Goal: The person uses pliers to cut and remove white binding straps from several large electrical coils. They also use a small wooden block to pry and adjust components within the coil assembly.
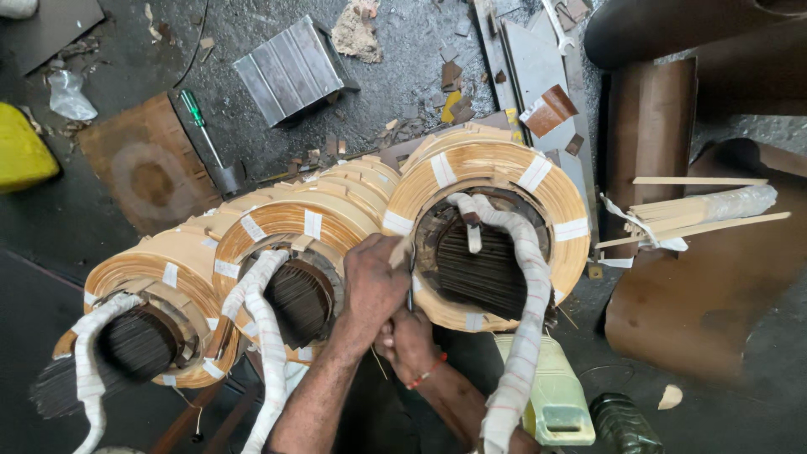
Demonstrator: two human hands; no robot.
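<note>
A: Where are the hands?
B: Both sit between the middle coil and the right coil. The left hand has its fingers pressed together against the right coil's paper edge.
A: And the right hand?
B: Just below, fingers clamped on a thin metal tool standing upright at that edge. A third coil lies far left
</note>
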